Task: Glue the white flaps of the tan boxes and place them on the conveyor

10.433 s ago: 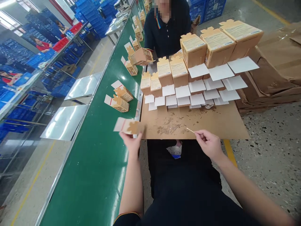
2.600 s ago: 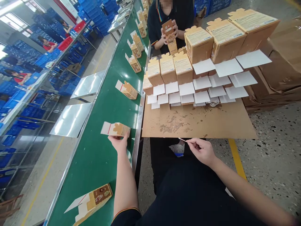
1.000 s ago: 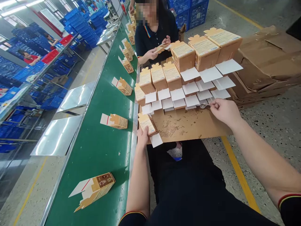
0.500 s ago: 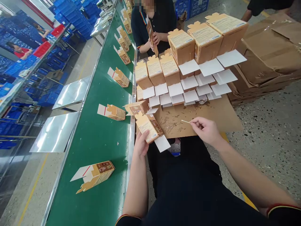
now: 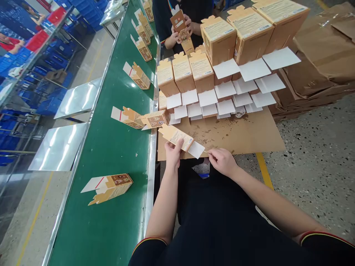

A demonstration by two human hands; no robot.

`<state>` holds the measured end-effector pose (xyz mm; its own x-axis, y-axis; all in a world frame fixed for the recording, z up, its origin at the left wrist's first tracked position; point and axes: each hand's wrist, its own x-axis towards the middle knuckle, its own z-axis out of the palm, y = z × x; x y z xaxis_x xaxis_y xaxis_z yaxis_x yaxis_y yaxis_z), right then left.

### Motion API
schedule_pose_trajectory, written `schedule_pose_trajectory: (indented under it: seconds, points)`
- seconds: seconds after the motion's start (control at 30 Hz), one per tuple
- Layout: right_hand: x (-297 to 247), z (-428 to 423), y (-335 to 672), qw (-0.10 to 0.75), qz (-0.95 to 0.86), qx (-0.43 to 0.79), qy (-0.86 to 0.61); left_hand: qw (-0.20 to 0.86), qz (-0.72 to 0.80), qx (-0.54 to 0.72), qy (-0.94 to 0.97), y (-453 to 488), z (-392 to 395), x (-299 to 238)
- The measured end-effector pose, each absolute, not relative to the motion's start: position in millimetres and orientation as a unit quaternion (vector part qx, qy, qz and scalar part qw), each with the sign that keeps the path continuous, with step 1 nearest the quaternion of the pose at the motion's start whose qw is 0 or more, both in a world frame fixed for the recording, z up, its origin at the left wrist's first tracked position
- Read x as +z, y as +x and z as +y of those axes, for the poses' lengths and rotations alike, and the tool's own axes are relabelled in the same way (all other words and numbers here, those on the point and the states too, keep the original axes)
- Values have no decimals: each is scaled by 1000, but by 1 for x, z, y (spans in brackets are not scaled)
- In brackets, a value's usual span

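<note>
Head view: left hand (image 5: pixel 173 151) clamped on a held carton (image 5: pixel 179 137), thumb across printed face, tabbed end angled away, white flap (image 5: pixel 196 149) open toward right hand (image 5: pixel 222 160). Right hand pinching a thin stick (image 5: pixel 205 151), tip right by flap edge; contact with flap, cannot tell. Hands apart, near each other, flap end of held carton between.

Progress, by judgement: held carton incomplete, white flap unfolded, tabs out. Beyond both hands, on cardboard sheet (image 5: pixel 241 135), tiers of stacked cartons (image 5: pixel 183 72) with white flaps jutting back toward hands; set in place, but judged not closed at flap end. Just beyond left hand, at belt edge, a pictured carton (image 5: pixel 155 119); contact with held carton, cannot tell. Left of left hand, on green belt (image 5: pixel 111 147), several belt cartons (image 5: pixel 118 186), nearest with flap open; whether handled or outstanding, cannot tell. Beyond stacked cartons, a brown carton (image 5: pixel 178 21) in co-worker's hands (image 5: pixel 188 26). Total remaining: not determinable.
</note>
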<state>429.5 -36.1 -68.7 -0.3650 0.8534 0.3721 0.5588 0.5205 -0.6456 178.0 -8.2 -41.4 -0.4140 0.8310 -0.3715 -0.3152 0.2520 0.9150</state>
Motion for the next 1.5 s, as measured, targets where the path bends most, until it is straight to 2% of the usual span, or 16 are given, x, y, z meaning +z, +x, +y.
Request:
schedule_pose_trajectory:
  seconds: [0.27, 0.43, 0.67, 0.87, 1.23, 1.5]
  points:
    - [-83, -43, 433, 307, -840, 178, -410, 495, 607, 583, 216, 177, -8, -40]
    - [-75, -47, 433, 371, -829, 211, -361, 457, 619, 597, 226, 186, -16, -38]
    - [-61, -54, 465, 473, -706, 253, -462, 329, 617, 605, 381, 196, -43, -35]
    - [-57, -56, 477, 491, -645, 288, -510, 312, 607, 580, 444, 189, -26, -46]
    - [-54, -65, 477, 482, -617, 303, -543, 186, 629, 551, 515, 197, -33, -66]
    - [-51, -61, 478, 498, -646, 279, -506, 165, 663, 515, 518, 200, -34, -73]
